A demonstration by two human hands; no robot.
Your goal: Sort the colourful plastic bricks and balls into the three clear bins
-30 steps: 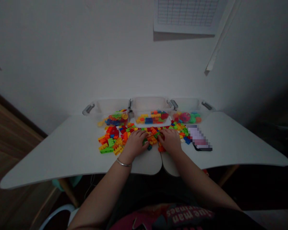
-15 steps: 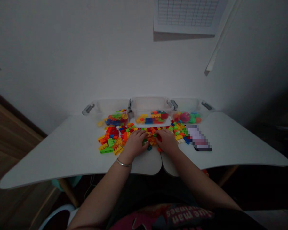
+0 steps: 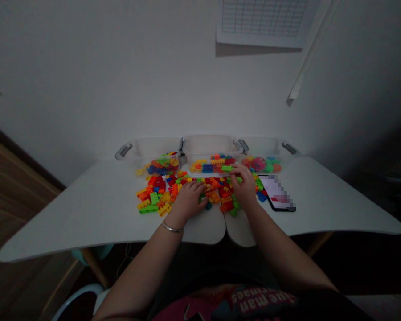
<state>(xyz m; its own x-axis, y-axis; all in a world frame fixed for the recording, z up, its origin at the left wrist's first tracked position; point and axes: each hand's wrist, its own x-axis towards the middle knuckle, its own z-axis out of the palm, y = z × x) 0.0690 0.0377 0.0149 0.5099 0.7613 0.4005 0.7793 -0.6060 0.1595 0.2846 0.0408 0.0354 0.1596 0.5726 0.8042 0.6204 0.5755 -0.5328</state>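
Observation:
A heap of small plastic building bricks (image 3: 160, 194) in red, orange, yellow, green and blue lies spread over the middle of the white table (image 3: 87, 209). My left hand (image 3: 189, 199) rests palm down on the heap, fingers curled over the bricks. My right hand (image 3: 244, 187) reaches toward the middle clear bin (image 3: 210, 149) and pinches a green brick (image 3: 226, 168) at the bin's front edge. A silver bracelet (image 3: 172, 228) circles my left wrist.
Three clear plastic bins stand in a row against the wall: the left bin (image 3: 147, 151), the middle one, the right bin (image 3: 265, 149), each holding coloured pieces. A phone (image 3: 277, 196) lies right of the heap. The table has a notch at its front centre.
My right hand has lifted off the heap and moved forward and right to the middle bin with a green brick. My left hand stays in place.

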